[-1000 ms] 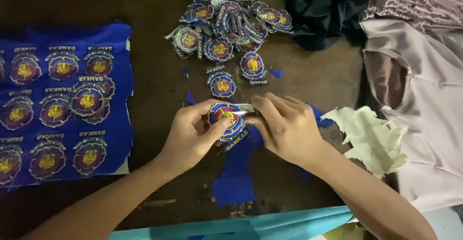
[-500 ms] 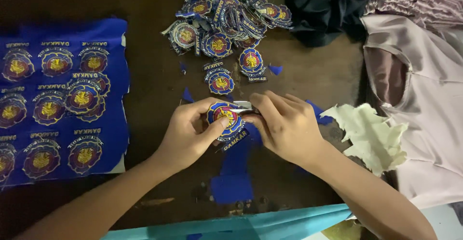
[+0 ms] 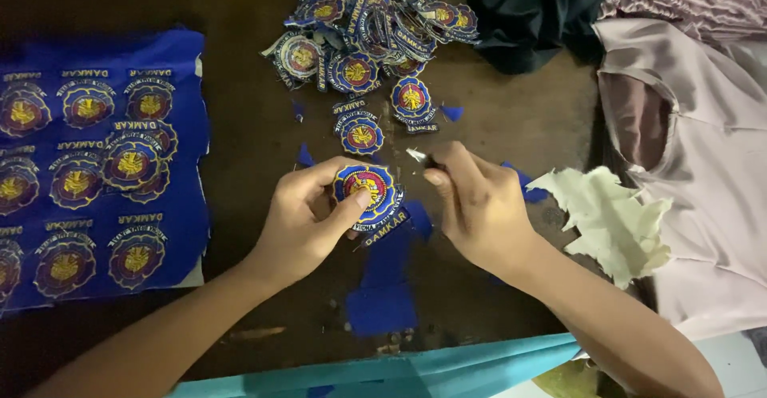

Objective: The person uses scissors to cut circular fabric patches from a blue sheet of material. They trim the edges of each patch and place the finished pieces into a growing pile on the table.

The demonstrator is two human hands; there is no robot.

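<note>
A round blue badge [image 3: 366, 190] with a gold middle sits between the two hands, just above a blue cloth scrap [image 3: 383, 274] on the dark counter [image 3: 240, 126]. The left hand [image 3: 307, 218] pinches the badge tight. The right hand [image 3: 479, 206] is closed on something small and pale, maybe a scrap, just right of the badge. A pile of badges [image 3: 367, 30] lies well above it. A blue sheet of badges [image 3: 88, 166] lies far left.

The light was dim and warm where I worked; the dark table [image 3: 240, 14] faded to near black at the top left. My forearms blurred softly near the bottom edge, and the pale cloth [image 3: 703, 174] showed brightest.
</note>
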